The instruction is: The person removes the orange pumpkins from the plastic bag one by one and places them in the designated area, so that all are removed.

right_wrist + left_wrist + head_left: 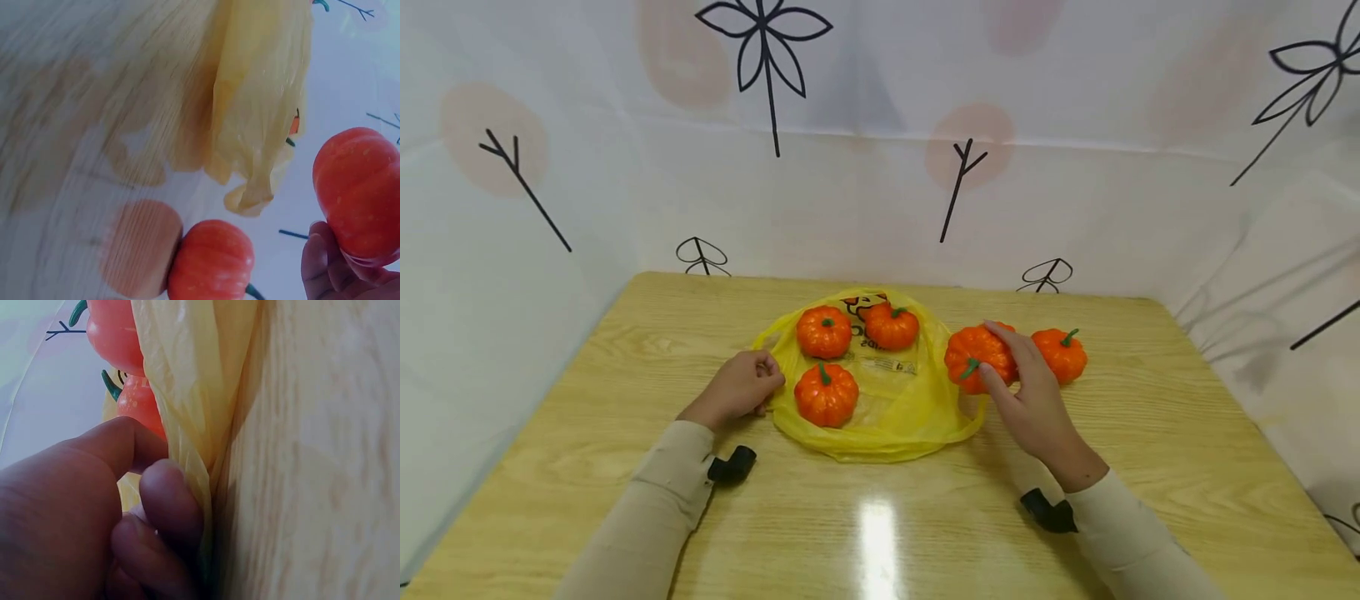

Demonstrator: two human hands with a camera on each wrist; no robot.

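A yellow plastic bag [895, 429] lies spread open on the table, with three small orange pumpkins on it: one back left [824, 332], one back right [891, 326] and one front left [826, 395]. At the bag's left rim, my left hand [741, 387] pinches the thin plastic [187, 381] between curled fingers. My right hand [1033, 400] grips another pumpkin [973, 354] above the bag's right edge, its green stem towards me. The right wrist view shows this pumpkin [359, 194] raised off the table. One more pumpkin [1062, 357] rests on the table just right of the hand.
The wooden table [625, 358] reaches back to a white patterned cloth [865, 208] that hangs behind and at both sides. A black wrist mount sits on each sleeve. Orange also shows behind the held pumpkin; whether it is another one I cannot tell.
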